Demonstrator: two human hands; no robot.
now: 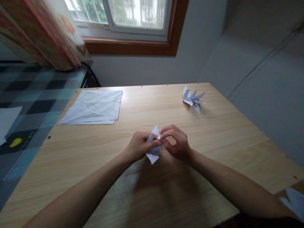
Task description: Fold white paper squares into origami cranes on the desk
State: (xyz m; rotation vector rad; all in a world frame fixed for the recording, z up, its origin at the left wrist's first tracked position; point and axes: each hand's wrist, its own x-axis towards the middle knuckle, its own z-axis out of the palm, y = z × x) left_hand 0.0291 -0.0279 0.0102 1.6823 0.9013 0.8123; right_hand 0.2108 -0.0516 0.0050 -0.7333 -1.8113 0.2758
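I hold a small folded paper [153, 148] with both my hands, just above the middle of the tabletop [71, 152], a bit closer to the near edge. My left hand [139, 146] is curled around the paper's left side, with my thumb pressed on it. My right hand [177, 142] pinches the top of the paper with my fingertips [163, 133]. One pointy end sticks up and one points down. A finished paper bird [193, 98] sits near the far right corner. A stack of flat, creased paper sheets [93, 107] lies near the far left corner.
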